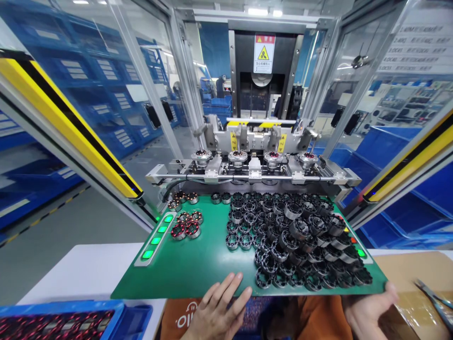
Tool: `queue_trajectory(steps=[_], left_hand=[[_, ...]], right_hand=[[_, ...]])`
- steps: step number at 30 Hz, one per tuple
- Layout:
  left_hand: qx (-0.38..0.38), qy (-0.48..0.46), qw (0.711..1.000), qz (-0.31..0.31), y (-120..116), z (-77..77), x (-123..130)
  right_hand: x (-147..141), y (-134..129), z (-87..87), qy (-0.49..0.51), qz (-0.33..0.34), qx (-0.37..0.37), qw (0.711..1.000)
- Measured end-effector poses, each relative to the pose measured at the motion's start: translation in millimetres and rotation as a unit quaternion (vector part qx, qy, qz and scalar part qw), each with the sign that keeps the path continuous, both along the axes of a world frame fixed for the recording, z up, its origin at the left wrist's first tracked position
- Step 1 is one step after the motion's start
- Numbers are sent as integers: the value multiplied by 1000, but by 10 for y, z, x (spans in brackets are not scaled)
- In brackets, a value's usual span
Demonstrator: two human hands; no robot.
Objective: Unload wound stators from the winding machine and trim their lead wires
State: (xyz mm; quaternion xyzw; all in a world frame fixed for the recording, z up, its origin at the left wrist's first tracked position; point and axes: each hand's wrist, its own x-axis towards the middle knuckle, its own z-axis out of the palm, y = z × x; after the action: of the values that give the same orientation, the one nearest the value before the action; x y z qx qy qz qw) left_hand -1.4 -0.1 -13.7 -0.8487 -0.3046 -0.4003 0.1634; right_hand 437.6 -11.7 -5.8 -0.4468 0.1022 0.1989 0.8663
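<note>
My left hand [223, 309] lies at the front edge of the green work surface [198, 264], fingers stretched out and apart, holding nothing. At the surface's front right corner is my right hand [370, 309], its thumb tip beside the edge and its other fingers hidden, so its grip cannot be made out. Many bare stator cores [279, 252] with black linings stand in rows and stacks on the right half. On the left sit several stators wound with copper-red wire [187, 224].
Behind the surface, a winding machine [255, 174] carries stators on its stations. Green-lit button strips [155, 241] flank the surface, and yellow light-curtain posts [71, 123] rise at both sides. A blue bin [120, 311] of wound stators is front left; pliers [433, 297] lie on cardboard at right.
</note>
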Motion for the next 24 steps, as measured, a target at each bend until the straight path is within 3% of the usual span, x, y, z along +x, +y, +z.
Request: queue_trajectory(steps=[11,24], left_hand=[[-1,0,1000,-4,3,21,9],[-4,-2,1000,-3,2,64,23]], right_hand=[[53,2,-102,-26,8,-24,999],[27,-1,-77,-26,3,-31,999]])
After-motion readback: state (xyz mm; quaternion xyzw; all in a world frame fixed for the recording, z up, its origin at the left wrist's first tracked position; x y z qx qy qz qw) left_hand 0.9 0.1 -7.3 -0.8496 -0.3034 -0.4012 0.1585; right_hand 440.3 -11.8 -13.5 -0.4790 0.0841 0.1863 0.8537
